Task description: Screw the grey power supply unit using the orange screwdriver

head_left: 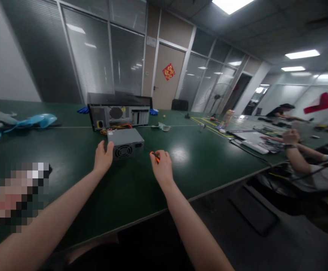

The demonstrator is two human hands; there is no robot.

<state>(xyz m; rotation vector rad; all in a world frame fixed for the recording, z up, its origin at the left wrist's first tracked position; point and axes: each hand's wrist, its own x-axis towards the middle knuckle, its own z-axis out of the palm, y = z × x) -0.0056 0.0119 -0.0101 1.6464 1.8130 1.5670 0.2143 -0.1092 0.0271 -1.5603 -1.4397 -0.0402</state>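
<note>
A grey power supply (125, 137) lies on the green table, its round fan grille and socket facing me. My left hand (103, 157) is at its left front corner, thumb against the front and fingers along the left side. My right hand (162, 167) is closed around a small screwdriver (155, 157) with an orange and black handle, to the right of the power supply. The screwdriver's tip is too thin to make out clearly. Behind the power supply, coloured wires (115, 129) run beside a black computer case (118, 109) lying on its side.
Light-blue items (36, 121) lie at the left, near a blurred-out object (17, 195). A small clear packet (164, 127) rests right of the case. Further right are cables, a white power strip (254, 146), another person's arm (296, 154) and a farther person (284, 111).
</note>
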